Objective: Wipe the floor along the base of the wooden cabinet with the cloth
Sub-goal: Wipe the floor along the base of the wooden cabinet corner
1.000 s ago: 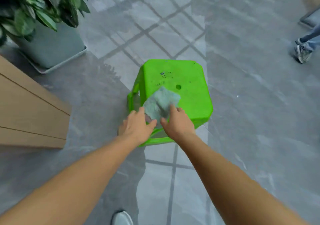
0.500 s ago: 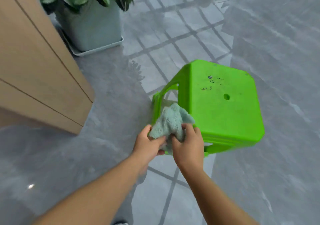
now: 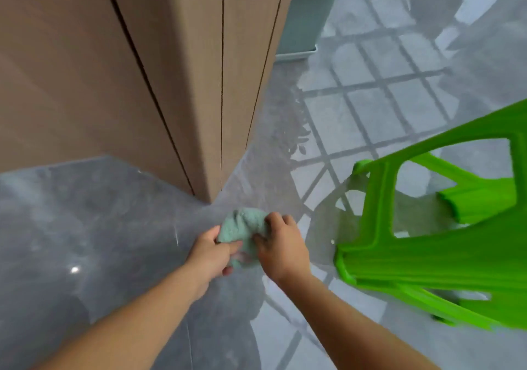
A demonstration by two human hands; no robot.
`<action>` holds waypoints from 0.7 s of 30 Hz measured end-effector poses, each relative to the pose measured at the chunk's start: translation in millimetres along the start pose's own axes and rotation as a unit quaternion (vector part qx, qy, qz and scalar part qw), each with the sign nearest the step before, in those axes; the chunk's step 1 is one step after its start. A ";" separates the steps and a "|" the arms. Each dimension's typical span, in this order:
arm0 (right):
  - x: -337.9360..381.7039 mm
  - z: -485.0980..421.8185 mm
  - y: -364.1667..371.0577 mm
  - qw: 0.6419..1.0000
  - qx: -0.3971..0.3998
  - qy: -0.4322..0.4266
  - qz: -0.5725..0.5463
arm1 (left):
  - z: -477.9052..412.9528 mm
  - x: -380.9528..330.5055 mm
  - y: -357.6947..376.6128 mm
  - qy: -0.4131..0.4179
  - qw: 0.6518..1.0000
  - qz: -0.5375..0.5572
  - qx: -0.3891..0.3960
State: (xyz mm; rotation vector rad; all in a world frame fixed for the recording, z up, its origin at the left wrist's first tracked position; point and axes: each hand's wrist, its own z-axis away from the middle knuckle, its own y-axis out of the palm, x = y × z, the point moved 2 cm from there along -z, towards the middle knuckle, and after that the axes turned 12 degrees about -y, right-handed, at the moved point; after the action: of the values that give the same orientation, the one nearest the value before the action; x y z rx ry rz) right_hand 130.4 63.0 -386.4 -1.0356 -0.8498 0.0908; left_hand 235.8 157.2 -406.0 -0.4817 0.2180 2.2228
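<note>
A pale green cloth (image 3: 242, 227) is bunched between both my hands, just in front of the near corner of the wooden cabinet (image 3: 176, 84). My left hand (image 3: 209, 252) grips its lower left part. My right hand (image 3: 281, 244) holds its right side with fingers curled over it. The cloth hangs a little above the grey floor (image 3: 85, 241); whether it touches the floor I cannot tell. The cabinet's base meets the floor along two edges that join at the corner right behind the cloth.
A bright green plastic stool (image 3: 442, 241) stands close on the right, blurred. A grey-green planter (image 3: 305, 13) on a tray sits behind the cabinet's right side. The glossy floor carries window reflections at right.
The view has swung left and down toward the cabinet corner. Both hands carried the cloth off the stool to just in front of the cabinet's base. The stool now lies at the right.
</note>
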 end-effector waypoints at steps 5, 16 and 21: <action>-59.8 -131.9 44.5 1.000 0.010 -0.014 0.005 | -121.2 -34.3 16.1 0.054 0.997 0.041 -0.027; -87.5 -215.3 135.0 0.945 0.217 -0.087 0.227 | -178.4 60.7 -85.5 0.017 0.836 -0.490 -0.246; -94.9 -236.3 128.7 0.918 0.223 -0.108 0.309 | -183.7 59.8 -90.3 0.013 0.855 -0.476 -0.204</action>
State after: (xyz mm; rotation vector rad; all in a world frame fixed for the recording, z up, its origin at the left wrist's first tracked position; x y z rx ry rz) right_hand 260.7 -79.8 -596.2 -0.8307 -0.6257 0.9105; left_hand 319.5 199.4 -597.5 -0.6624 -0.4223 1.2616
